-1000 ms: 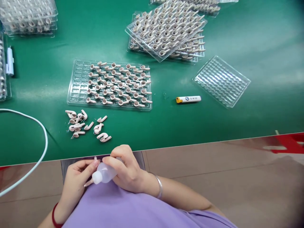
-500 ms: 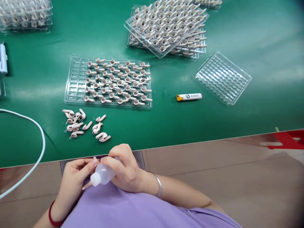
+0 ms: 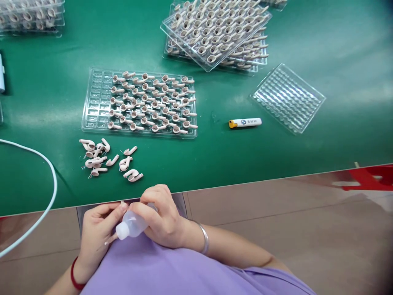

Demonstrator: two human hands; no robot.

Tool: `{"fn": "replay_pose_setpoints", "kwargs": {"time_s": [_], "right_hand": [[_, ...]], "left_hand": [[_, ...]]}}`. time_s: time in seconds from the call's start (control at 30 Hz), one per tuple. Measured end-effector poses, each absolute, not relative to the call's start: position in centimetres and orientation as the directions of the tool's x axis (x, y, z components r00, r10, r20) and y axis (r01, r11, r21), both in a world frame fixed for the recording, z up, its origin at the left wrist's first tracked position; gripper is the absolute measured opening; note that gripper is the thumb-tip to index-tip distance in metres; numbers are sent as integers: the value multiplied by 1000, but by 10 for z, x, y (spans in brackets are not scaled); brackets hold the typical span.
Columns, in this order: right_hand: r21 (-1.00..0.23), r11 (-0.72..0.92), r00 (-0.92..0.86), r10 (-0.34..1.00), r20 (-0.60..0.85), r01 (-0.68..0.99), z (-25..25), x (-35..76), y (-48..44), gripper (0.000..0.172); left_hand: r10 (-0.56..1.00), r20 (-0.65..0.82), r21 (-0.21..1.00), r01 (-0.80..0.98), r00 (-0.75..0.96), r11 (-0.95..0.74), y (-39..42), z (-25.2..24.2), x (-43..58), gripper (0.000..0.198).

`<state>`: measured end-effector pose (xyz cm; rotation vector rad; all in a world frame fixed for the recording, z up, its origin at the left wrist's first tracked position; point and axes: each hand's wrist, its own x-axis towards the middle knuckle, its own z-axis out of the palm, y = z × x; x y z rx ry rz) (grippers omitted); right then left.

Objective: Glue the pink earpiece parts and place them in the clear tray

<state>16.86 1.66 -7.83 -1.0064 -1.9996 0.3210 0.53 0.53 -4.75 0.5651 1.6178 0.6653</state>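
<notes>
Just in front of the table edge, my left hand (image 3: pixel 100 225) is closed in a pinch on a small pale earbud shell (image 3: pixel 123 203), mostly hidden by the fingers. My right hand (image 3: pixel 164 219) is wrapped round a translucent squeeze bottle (image 3: pixel 137 223). The bottle lies tilted, its white cap pointing down and left, close beside my left fingers. Its far end is covered by my right hand. On the table ahead, several loose earbud shells (image 3: pixel 95 162) with fine wires lie in a heap, with a few more (image 3: pixel 133 175) to its right.
A clear tray (image 3: pixel 86 102) partly filled with rows of earbud shells stands beyond the heap. Stacked full trays (image 3: pixel 202 63) are at the back. A clear tray (image 3: pixel 288 98) and a white-and-yellow lighter (image 3: pixel 245 122) lie right. A white cable (image 3: pixel 46 159) curves along the left.
The view has shifted slightly. Both hands keep their hold with barely any movement, and a fingertip of my left hand shows a little lower beside the bottle cap.
</notes>
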Motion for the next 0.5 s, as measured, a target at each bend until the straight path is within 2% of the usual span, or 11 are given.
{"fn": "replay_pose_setpoints", "kwargs": {"time_s": [0.17, 0.3, 0.37, 0.43, 0.5], "right_hand": [[-550, 652, -332, 749, 573, 521, -77, 170, 19, 19], [-621, 635, -375, 773, 512, 460, -71, 179, 22, 20], [-693, 598, -391, 797, 460, 403, -67, 186, 24, 27], [-754, 543, -361, 832, 421, 371, -64, 194, 26, 37], [-783, 497, -298, 864, 407, 374, -61, 199, 28, 40]], "left_hand": [[736, -673, 736, 26, -77, 676, 3, -50, 0, 31], [788, -615, 777, 201, 35, 597, 2, -44, -10, 28], [874, -485, 828, 346, 42, 442, 0, -39, -14, 22], [965, -257, 844, 498, 50, 199, -1, -33, -16, 13], [995, -17, 798, 601, 97, -45, -1, -29, -16, 4]]}}
